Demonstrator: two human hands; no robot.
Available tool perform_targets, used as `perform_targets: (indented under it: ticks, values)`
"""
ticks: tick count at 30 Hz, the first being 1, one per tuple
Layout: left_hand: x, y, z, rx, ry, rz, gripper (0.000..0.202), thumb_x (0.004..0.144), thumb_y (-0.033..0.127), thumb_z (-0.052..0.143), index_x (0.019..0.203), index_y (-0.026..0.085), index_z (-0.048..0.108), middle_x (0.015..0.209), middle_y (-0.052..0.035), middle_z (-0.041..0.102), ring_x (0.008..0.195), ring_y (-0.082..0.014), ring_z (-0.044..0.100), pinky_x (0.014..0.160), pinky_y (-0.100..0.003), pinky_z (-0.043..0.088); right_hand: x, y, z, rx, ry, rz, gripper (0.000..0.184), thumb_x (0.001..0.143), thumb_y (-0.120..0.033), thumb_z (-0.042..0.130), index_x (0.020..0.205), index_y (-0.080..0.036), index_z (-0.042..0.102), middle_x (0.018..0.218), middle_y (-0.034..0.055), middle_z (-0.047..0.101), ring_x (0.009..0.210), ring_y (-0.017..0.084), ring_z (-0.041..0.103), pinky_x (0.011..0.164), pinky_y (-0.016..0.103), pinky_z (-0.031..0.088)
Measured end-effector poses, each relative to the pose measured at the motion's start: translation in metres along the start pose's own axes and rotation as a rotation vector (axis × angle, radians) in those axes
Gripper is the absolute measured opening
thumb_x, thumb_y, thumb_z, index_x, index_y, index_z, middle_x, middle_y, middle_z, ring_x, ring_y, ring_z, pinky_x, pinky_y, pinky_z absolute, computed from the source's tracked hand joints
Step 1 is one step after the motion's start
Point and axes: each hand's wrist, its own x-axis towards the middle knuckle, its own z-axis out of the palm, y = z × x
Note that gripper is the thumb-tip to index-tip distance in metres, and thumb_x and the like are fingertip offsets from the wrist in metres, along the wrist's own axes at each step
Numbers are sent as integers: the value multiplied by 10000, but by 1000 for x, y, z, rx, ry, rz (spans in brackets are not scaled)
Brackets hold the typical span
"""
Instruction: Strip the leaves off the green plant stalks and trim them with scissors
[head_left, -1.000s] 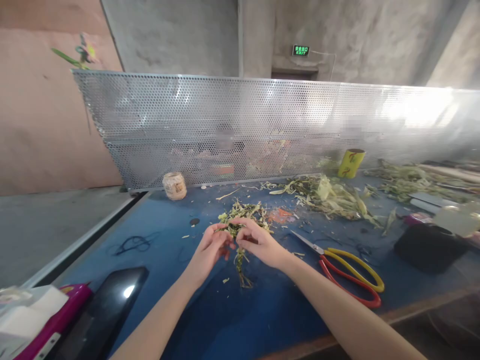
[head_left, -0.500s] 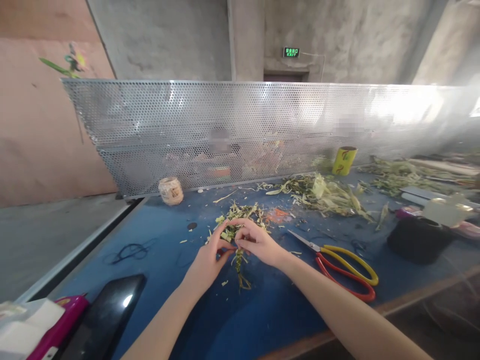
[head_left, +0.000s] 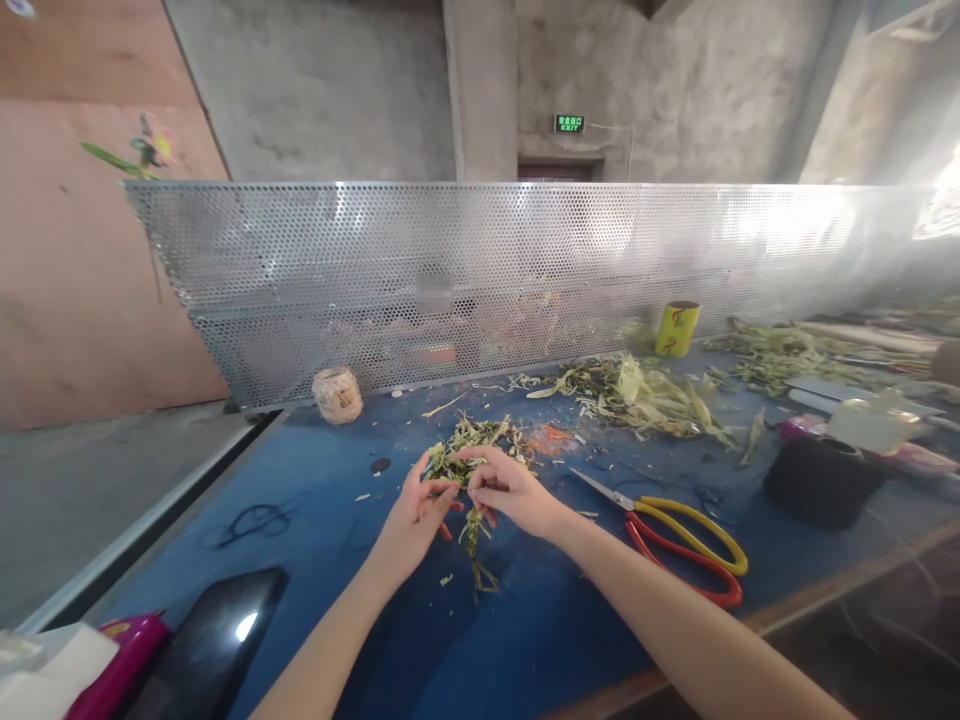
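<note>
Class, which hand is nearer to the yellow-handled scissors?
Right. The right hand lies just left of the scissors; the left hand is farther left. Both pinch the green sprig.

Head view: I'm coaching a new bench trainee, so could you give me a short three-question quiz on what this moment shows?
1. True or false: the scissors lie on the blue table to the right of the right hand, and neither hand touches them.
2. Which stands nearer the perforated screen, the yellow cup or the scissors?
3. What do the left hand and the right hand pinch between them? A the scissors. B the yellow cup. C green stems.

Key: 1 true. 2 the yellow cup. 3 C.
</note>
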Motion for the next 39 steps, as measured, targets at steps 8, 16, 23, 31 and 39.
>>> perform_targets:
  ticks: [8,16,23,31,39]
  values:
    - [0,1,-1,23,-102,20,842,678,376,616,1321,137,128,651,19,587,459,-100,480,478,-240,393,1,0,0,-2,1,13,398,708,-89,496,1087,-181,421,609,-68,485,440,39,439,422,172,385]
    - [-6,9,3,-326,10,-42,794,614,306,697,1270,166,273,619,60,566,717,-123,582,726,-243,404,1,-2,-3,-133,-6,-17,410,728,-82,483,1118,-185,408,636,-47,498,521,56,437,483,175,369]
    - [-7,10,7,-455,-38,-36,707,615,223,706,1201,132,320,558,69,539,625,-95,547,741,-256,401,-3,-3,-4,-410,-117,-139,469,785,-97,426,1229,-208,325,720,-27,533,696,92,509,702,244,399]
    - [-2,7,3,-241,16,0,627,638,298,675,1137,155,322,597,61,563,689,-125,575,721,-259,400,-2,-7,-5,-455,-58,-78,415,762,-81,424,1158,-198,391,674,-32,509,620,91,484,638,233,393]
    - [4,-2,1,126,18,89,598,690,357,577,1149,118,275,588,56,545,565,-117,511,580,-242,376,3,-6,0,5,99,-56,392,725,-175,538,1087,-201,387,644,-47,535,607,105,580,534,212,419]
